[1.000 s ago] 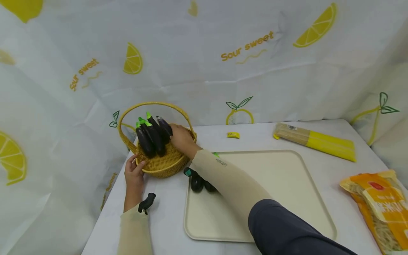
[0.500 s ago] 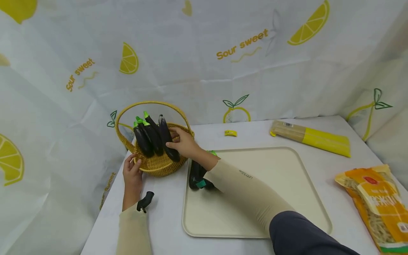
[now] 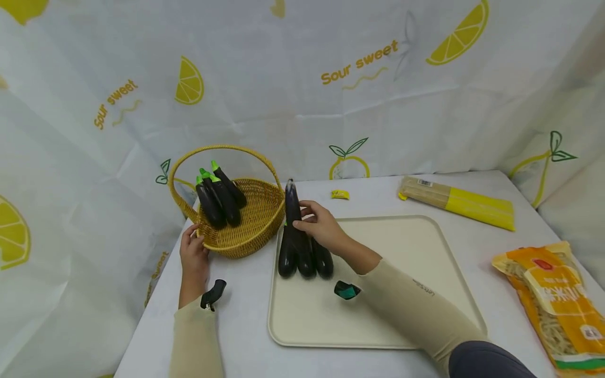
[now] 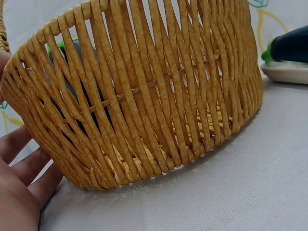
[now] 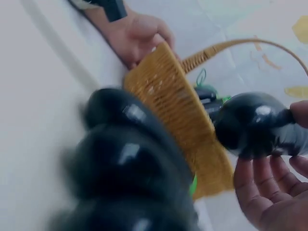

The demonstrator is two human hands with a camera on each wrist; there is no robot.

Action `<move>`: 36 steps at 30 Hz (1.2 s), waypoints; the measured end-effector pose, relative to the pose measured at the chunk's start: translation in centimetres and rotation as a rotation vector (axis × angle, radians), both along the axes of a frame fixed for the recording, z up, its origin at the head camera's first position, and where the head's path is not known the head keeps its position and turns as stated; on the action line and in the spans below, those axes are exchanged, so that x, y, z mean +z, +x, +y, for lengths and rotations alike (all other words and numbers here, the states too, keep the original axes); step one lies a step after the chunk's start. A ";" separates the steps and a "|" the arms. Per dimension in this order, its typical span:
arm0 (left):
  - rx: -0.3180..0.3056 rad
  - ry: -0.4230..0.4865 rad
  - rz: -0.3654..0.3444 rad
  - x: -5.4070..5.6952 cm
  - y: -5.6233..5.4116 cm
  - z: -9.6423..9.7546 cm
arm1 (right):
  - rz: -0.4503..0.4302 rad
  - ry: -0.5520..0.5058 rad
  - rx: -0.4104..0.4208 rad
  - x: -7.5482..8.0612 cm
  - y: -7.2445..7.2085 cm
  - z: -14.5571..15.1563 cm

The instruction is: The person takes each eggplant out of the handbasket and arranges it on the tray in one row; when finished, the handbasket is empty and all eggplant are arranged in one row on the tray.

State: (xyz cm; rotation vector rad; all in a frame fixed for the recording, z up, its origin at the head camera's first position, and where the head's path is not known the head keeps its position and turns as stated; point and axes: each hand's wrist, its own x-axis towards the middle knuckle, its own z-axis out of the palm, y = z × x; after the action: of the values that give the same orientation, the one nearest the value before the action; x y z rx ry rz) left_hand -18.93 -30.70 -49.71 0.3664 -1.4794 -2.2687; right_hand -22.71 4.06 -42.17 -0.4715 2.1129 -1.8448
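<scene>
A wicker basket (image 3: 255,231) with an arched handle stands at the left, and several eggplants (image 3: 222,202) with green stems lie along its left side. My left hand (image 3: 194,258) holds the basket's near-left rim; in the left wrist view, its fingers (image 4: 31,166) lie against the woven wall. A dark eggplant (image 3: 292,205) with a greyish tip is gripped between the thumb and fingers of my right hand (image 3: 323,228), above the left part of the beige tray (image 3: 378,320). Under it, more eggplants (image 3: 324,260) lie side by side on the tray, partly hidden by the held one.
Behind the tray lies a small yellow packet (image 3: 340,194). A long yellow-and-clear package (image 3: 456,202) is at the back right, and an orange noodle bag (image 3: 553,304) at the right edge. A printed white curtain (image 3: 264,94) rises behind the table.
My right hand has lifted an eggplant out of the basket and carried it right, over the tray's left side. The left hand has stayed at the basket rim.
</scene>
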 end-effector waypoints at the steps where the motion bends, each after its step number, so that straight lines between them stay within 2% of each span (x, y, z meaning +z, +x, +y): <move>1: -0.001 -0.002 -0.004 0.0 0.0 0.0 | -0.004 -0.004 -0.015 -0.2 0.2 0.8; 6: -0.003 0.010 -0.004 0.0 0.1 0.0 | -0.022 -0.021 -0.092 -1.4 1.4 4.4; 12: 0.026 -0.007 -0.037 0.4 0.2 0.0 | -0.167 -0.156 -0.169 -3.3 1.9 6.6; 14: 0.026 -0.004 -0.046 0.5 0.3 0.0 | -0.167 -0.125 -0.179 -3.7 2.1 6.8; 19: 0.028 0.028 -0.045 0.1 0.1 0.0 | -0.033 0.178 -0.130 -3.6 2.7 6.1; 24: 0.024 0.034 -0.053 0.1 0.1 0.1 | 0.133 0.489 -0.156 -2.4 2.8 4.2; 27: 0.034 0.038 -0.063 0.1 0.2 0.0 | 0.194 0.647 -0.116 -1.8 2.8 2.9; 31: 0.027 0.038 -0.054 0.1 0.2 -0.2 | 0.267 0.815 -0.049 -1.2 2.8 1.5; 36: 0.009 0.022 -0.050 0.1 0.1 -0.3 | 0.338 0.945 -0.041 -1.2 2.8 1.2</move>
State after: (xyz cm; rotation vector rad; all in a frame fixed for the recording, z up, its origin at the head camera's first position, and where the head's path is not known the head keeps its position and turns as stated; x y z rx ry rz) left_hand -18.78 -30.97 -49.62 0.4387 -1.4753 -2.2862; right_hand -19.95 5.28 -43.33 -0.4990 2.8895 -0.6183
